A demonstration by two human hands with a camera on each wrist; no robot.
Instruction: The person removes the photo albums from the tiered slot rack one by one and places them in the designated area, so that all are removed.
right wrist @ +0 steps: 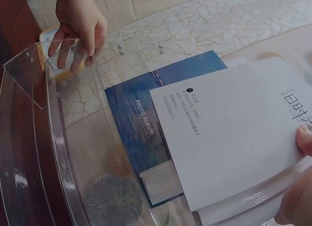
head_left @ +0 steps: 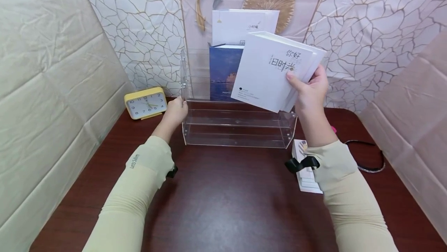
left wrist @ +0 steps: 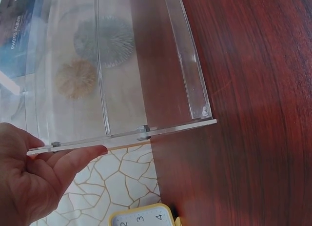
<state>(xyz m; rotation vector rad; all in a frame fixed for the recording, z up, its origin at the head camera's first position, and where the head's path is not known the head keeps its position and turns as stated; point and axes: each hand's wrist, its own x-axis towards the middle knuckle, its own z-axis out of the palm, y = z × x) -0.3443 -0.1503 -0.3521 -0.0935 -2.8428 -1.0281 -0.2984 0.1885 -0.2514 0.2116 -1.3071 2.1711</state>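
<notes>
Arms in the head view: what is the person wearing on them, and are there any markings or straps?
Both arms wear snug pale yellow-green sleeves ending at the wrists; the left hand and right hand are bare. The left sleeve carries small dark lettering near its cuff. A black strap wraps the right sleeve at the wrist; a dark strap edge shows at the left wrist too.

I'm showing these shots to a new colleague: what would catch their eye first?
The white book stands out, gripped in the right hand above the clear acrylic rack at the desk's back. The left hand holds the rack's left side panel. A blue photo album stands inside, and a yellow clock sits left.
</notes>
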